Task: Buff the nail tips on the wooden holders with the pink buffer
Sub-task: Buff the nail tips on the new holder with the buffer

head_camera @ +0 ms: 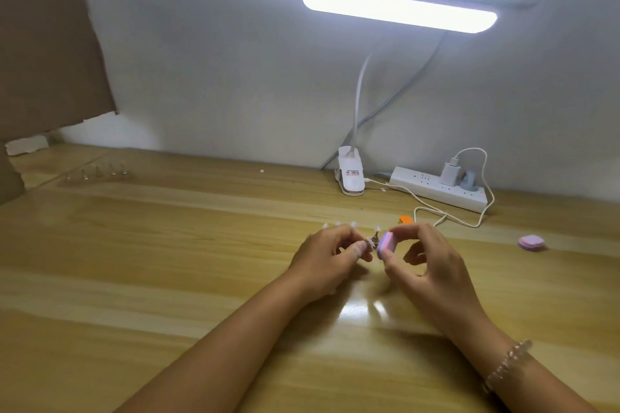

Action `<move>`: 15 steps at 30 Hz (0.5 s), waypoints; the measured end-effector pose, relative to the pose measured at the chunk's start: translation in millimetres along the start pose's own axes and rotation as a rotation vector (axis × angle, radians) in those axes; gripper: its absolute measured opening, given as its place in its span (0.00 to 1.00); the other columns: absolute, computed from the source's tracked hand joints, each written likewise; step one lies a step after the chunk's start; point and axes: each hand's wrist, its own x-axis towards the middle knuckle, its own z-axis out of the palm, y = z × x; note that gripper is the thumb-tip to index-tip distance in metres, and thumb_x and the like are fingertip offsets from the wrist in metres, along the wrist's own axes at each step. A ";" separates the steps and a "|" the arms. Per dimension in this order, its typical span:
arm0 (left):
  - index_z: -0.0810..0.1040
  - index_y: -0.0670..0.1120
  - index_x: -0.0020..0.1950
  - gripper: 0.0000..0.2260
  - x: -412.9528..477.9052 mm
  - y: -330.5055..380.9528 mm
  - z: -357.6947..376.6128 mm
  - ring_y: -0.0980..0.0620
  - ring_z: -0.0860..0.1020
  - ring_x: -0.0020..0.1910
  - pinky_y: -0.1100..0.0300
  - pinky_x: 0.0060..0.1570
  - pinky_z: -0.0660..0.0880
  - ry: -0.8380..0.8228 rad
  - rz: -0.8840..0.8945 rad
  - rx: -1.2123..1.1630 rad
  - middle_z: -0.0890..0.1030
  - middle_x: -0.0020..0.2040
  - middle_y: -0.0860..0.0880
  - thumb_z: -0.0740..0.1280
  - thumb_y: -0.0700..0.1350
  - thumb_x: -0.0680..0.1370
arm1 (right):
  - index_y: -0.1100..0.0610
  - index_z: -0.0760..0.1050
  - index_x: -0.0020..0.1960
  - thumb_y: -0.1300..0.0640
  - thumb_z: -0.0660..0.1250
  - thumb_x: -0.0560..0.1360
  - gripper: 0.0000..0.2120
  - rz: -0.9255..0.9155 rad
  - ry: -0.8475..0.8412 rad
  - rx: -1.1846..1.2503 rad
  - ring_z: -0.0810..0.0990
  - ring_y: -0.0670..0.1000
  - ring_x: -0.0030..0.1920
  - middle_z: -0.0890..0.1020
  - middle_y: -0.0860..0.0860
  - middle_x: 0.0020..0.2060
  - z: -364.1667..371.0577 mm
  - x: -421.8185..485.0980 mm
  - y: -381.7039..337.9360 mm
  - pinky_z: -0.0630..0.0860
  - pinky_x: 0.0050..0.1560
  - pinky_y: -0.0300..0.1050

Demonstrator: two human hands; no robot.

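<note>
- The right hand [432,265] pinched the pink buffer [384,244] between thumb and fingertips, low over the desk [167,261].
- The left hand [327,258] pinched one nail tip [366,244], right beside the buffer; whether they touched was unclear.
- A row of nail tips [339,225] stood just behind the left hand.
- A second row [97,173] stood far left.
- A clip lamp [350,174] and power strip [436,189] sat by the wall.

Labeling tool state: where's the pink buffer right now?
Head view, centre-right: the pink buffer is pinched in the right hand, beside the nail tip holder the left hand holds.
</note>
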 end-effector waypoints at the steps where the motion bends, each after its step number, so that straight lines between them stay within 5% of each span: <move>1: 0.80 0.54 0.47 0.08 0.4 -0.8 -0.2 0.63 0.76 0.35 0.50 0.51 0.75 -0.005 0.012 0.051 0.82 0.39 0.64 0.64 0.45 0.82 | 0.51 0.77 0.51 0.57 0.75 0.70 0.12 -0.065 -0.033 -0.019 0.77 0.47 0.39 0.79 0.40 0.45 1.4 -2.4 -4.7 0.76 0.41 0.44; 3: 0.80 0.54 0.49 0.08 0.6 -0.9 0.0 0.62 0.75 0.38 0.52 0.58 0.73 -0.017 0.022 0.115 0.82 0.43 0.62 0.63 0.46 0.82 | 0.52 0.78 0.53 0.56 0.75 0.70 0.13 -0.111 -0.084 -0.051 0.77 0.46 0.39 0.79 0.43 0.46 2.9 -2.3 -7.6 0.77 0.42 0.46; 6: 0.79 0.56 0.49 0.06 0.0 -1.2 -0.5 0.65 0.72 0.34 0.56 0.48 0.72 -0.025 0.029 0.152 0.81 0.44 0.62 0.63 0.49 0.82 | 0.53 0.79 0.53 0.56 0.74 0.71 0.12 -0.030 -0.026 -0.054 0.77 0.47 0.39 0.80 0.45 0.46 0.2 2.3 -3.7 0.77 0.44 0.51; 11: 0.80 0.55 0.56 0.07 -0.2 -3.2 -0.1 0.58 0.74 0.38 0.52 0.52 0.76 -0.020 0.002 0.190 0.81 0.49 0.57 0.63 0.47 0.82 | 0.51 0.80 0.54 0.54 0.75 0.69 0.14 -0.151 -0.092 -0.099 0.75 0.44 0.37 0.78 0.43 0.45 2.2 -4.1 -10.8 0.76 0.41 0.43; 15: 0.79 0.55 0.50 0.06 -1.9 0.0 1.4 0.61 0.80 0.46 0.48 0.52 0.78 -0.020 0.009 0.136 0.85 0.46 0.60 0.63 0.49 0.82 | 0.54 0.80 0.55 0.56 0.75 0.71 0.13 0.049 0.044 -0.068 0.77 0.48 0.40 0.79 0.47 0.45 1.2 5.8 -0.5 0.76 0.45 0.51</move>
